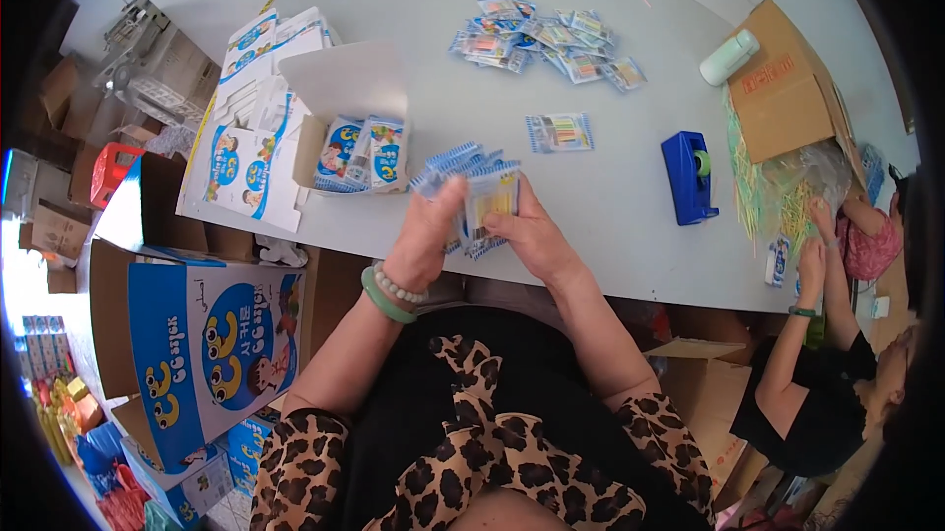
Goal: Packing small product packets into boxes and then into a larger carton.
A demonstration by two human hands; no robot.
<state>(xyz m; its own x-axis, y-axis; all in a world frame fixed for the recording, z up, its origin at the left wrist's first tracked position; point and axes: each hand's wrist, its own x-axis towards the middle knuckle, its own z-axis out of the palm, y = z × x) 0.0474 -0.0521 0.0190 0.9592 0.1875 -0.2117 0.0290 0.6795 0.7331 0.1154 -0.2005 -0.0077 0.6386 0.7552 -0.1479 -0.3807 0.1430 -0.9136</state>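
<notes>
Above the table's near edge, my left hand (pixel 423 238) and my right hand (pixel 539 244) are both closed around a fanned bunch of small clear-and-blue packets (pixel 492 198). The right thumb presses on the front packet, whose window shows yellow sticks. Just left of the bunch stands an open white box (pixel 346 78), its lid raised. Packets (pixel 387 153) stand side by side in it. A single packet (pixel 559 132) lies flat beyond my right hand. Farther back is a loose heap of packets (pixel 536 37) with coloured contents.
Flat white-and-blue cartons (pixel 246 172) lie stacked at the left. A blue tape dispenser (pixel 689 182) stands to the right. Beyond it are a brown cardboard box (pixel 778 103), a pale cylinder (pixel 730 59) and thin sticks (pixel 750 182), where another person's hands (pixel 813 246) work. A large blue carton (pixel 226 344) stands below left.
</notes>
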